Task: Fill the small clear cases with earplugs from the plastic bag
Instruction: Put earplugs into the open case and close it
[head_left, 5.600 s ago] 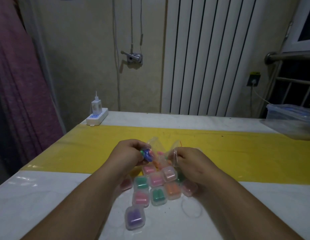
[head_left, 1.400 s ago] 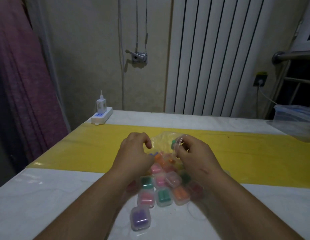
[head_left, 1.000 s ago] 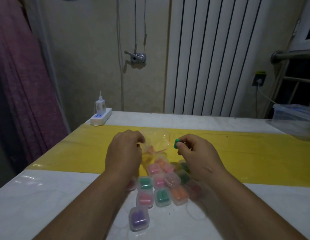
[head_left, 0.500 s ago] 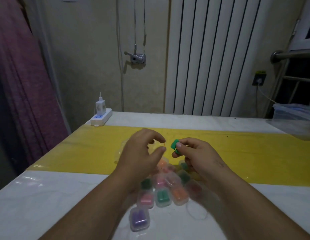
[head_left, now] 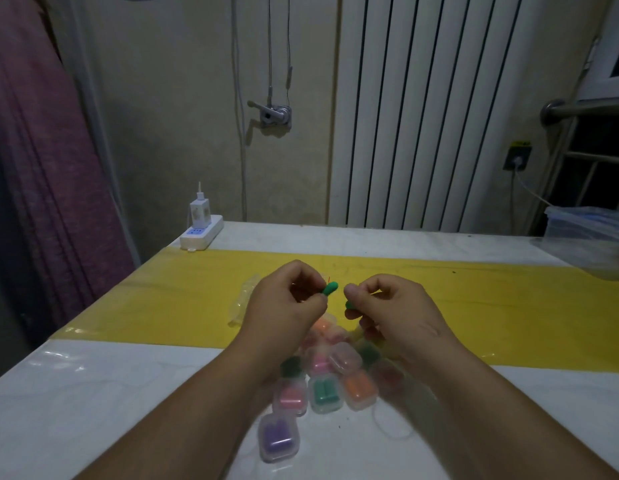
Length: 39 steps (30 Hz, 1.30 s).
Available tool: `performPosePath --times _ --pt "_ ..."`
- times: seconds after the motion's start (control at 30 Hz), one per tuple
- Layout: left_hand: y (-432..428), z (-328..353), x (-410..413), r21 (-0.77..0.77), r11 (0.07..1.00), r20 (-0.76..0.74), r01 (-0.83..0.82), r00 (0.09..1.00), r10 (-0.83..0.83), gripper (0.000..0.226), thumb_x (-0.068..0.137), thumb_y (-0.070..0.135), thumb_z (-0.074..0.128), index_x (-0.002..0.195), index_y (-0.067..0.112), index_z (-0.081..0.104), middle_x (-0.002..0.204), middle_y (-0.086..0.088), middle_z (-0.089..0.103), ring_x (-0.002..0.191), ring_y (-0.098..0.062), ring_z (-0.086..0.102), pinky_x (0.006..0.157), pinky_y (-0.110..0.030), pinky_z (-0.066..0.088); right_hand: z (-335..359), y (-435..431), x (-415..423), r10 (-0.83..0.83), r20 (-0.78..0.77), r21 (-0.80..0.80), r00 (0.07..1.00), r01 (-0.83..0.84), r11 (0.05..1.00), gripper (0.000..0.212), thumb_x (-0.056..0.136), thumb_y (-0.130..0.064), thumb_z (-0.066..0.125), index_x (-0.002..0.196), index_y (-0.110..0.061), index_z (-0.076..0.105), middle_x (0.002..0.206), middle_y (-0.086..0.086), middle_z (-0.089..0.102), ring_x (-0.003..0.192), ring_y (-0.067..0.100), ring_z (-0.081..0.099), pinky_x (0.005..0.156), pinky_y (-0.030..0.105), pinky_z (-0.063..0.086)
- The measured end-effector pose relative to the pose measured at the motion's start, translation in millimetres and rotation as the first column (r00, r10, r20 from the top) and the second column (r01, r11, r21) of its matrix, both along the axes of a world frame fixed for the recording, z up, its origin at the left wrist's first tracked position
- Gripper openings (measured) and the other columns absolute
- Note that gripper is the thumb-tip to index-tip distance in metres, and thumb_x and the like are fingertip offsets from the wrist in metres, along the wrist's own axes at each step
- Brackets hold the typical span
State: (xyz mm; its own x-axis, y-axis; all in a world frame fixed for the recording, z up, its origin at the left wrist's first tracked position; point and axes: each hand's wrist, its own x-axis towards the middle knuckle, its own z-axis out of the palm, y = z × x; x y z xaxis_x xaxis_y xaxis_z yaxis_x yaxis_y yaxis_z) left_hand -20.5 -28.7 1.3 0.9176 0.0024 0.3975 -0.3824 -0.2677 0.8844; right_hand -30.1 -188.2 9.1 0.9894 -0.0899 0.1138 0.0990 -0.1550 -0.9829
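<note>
Left hand [head_left: 284,310] has taken one green earplug [head_left: 330,288] and pinches it, right hand [head_left: 398,313] pinches the second earplug [head_left: 349,304], both above the cases [head_left: 323,393], bag [head_left: 244,299] lying just left; best to keep the pair together and seat both in one free case.

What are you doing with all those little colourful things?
A person is filling little clear cases. The left hand pinches one green earplug, the right hand a second earplug. The bag lies on the yellow strip beside the left hand. Filled cases sit clustered on the table below the hands.
</note>
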Motion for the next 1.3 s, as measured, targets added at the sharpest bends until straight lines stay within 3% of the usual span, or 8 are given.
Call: performPosePath --times 0.13,0.27,0.4,0.5,0.67,0.93,1.1,1.3 --pt "2.1 0.7 1.4 -0.106 0.994 -0.05 0.005 0.999 -0.01 0.019 0.078 -0.005 0.069 0.078 0.013 0.066 0.083 -0.005 0.07 0.088 -0.024 0.069 0.084 -0.045 0.058 0.2 -2.2 -0.5 -0.098 0.076 -0.105 0.992 0.106 0.989 0.026 0.088 -0.032 0.069 0.073 -0.012 0.074 0.058 -0.003 0.064 0.045 0.012 0.043 0.048 0.026 0.039" --pt "1.8 -0.5 2.3 -0.117 0.993 -0.059 -0.011 0.998 0.004 0.02 0.076 -0.007 0.071 0.077 0.013 0.068 0.08 0.001 0.071 0.084 -0.017 0.07 0.081 -0.037 0.059 -2.3 0.5 0.9 -0.067 0.011 -0.058 0.998 0.068 0.996 0.012 0.091 -0.012 0.065 0.082 -0.014 0.073 0.066 0.0 0.062 0.055 0.011 0.059 0.055 0.026 0.052" --pt "1.5 -2.8 3.6 -0.122 0.992 -0.081 -0.006 0.997 -0.003 0.024 0.077 -0.006 0.072 0.078 0.018 0.071 0.082 0.005 0.074 0.083 -0.014 0.071 0.077 -0.033 0.06 -2.2 1.2 0.5 -0.089 0.016 -0.102 0.996 0.09 0.991 0.024 0.08 0.009 0.068 0.091 -0.012 0.063 0.08 0.007 0.061 0.064 0.019 0.062 0.063 0.032 0.058" --pt "1.6 -3.6 5.2 -0.147 0.989 -0.082 0.006 0.996 -0.018 0.025 0.077 -0.005 0.073 0.079 0.019 0.072 0.084 0.004 0.074 0.086 -0.015 0.071 0.079 -0.034 0.059 1.0 -0.4 0.2 -0.125 0.042 -0.094 0.991 0.129 0.987 0.03 0.075 0.004 0.076 0.086 -0.014 0.055 0.079 0.005 0.069 0.067 0.02 0.063 0.065 0.037 0.056" --pt "2.4 -4.2 5.9 -0.184 0.983 -0.089 0.007 0.996 -0.024 0.02 0.078 -0.003 0.075 0.085 0.015 0.071 0.083 -0.002 0.074 0.082 -0.016 0.071 0.074 -0.029 0.06 2.6 -1.3 -2.1 -0.107 0.11 -0.131 0.988 0.121 0.984 0.014 0.076 -0.011 0.081 0.074 -0.019 0.069 0.063 -0.003 0.066 0.053 0.008 0.057 0.06 0.029 0.051" --pt "-0.5 -5.7 8.0 -0.191 0.981 -0.112 0.039 0.992 -0.061 0.011 0.079 0.004 0.077 0.083 0.013 0.071 0.08 -0.006 0.074 0.078 -0.027 0.072 0.076 -0.042 0.061 -0.6 3.9 -2.3 -0.023 0.029 -0.041 0.999 0.024 0.999 0.017 0.084 0.001 0.07 0.09 -0.015 0.067 0.079 0.007 0.071 0.066 0.016 0.065 0.066 0.03 0.059" --pt "-1.9 -5.8 5.1 -0.176 0.983 -0.15 0.059 0.985 -0.085 0.009 0.082 0.006 0.075 0.087 0.013 0.072 0.083 -0.003 0.074 0.077 -0.02 0.073 0.075 -0.038 0.062 0.5 2.7 -2.7 -0.001 0.023 0.017 1.0 0.0 1.0 0.027 0.084 0.002 0.07 0.104 -0.015 0.063 0.082 0.01 0.071 0.069 0.018 0.068 0.064 0.028 0.058" --pt "-2.9 -5.0 1.7 -0.159 0.985 -0.153 0.072 0.984 -0.097 0.01 0.083 0.004 0.073 0.089 0.012 0.072 0.084 -0.002 0.074 0.079 -0.017 0.072 0.072 -0.03 0.061 -1.3 3.8 -1.8 0.025 0.017 0.05 1.0 -0.026 0.998 0.025 0.085 0.006 0.068 0.099 -0.014 0.068 0.086 0.016 0.067 0.069 0.02 0.069 0.067 0.03 0.061"
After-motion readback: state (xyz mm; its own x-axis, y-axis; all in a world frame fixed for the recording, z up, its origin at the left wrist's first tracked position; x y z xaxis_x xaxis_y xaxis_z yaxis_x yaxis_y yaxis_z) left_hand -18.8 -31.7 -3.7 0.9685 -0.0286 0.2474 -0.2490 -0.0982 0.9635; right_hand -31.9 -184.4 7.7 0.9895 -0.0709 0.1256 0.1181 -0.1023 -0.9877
